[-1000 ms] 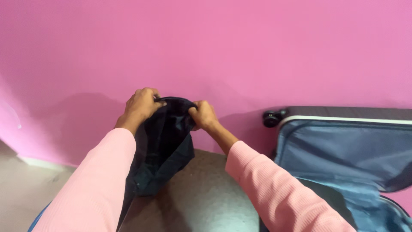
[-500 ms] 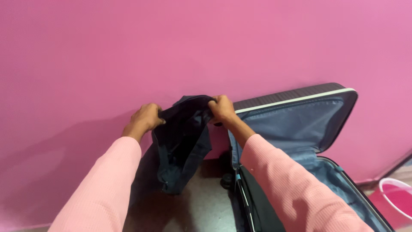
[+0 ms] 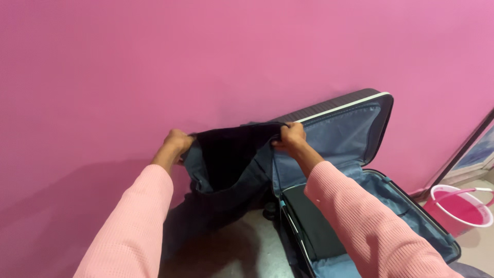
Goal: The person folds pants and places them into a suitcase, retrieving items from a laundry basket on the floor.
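Note:
A dark navy garment hangs in front of me, held up by its top edge and spread wide. My left hand grips the left end of that edge. My right hand grips the right end, close to the raised lid of an open suitcase. The garment's lower part droops down between my pink sleeves toward the floor.
The grey suitcase with blue lining leans its lid against the pink wall; a dark folded item lies inside its base. A pink bucket stands on the floor at the far right.
My hands have moved apart, stretching the garment's top edge wider. The view has shifted right, showing more of the suitcase and the bucket.

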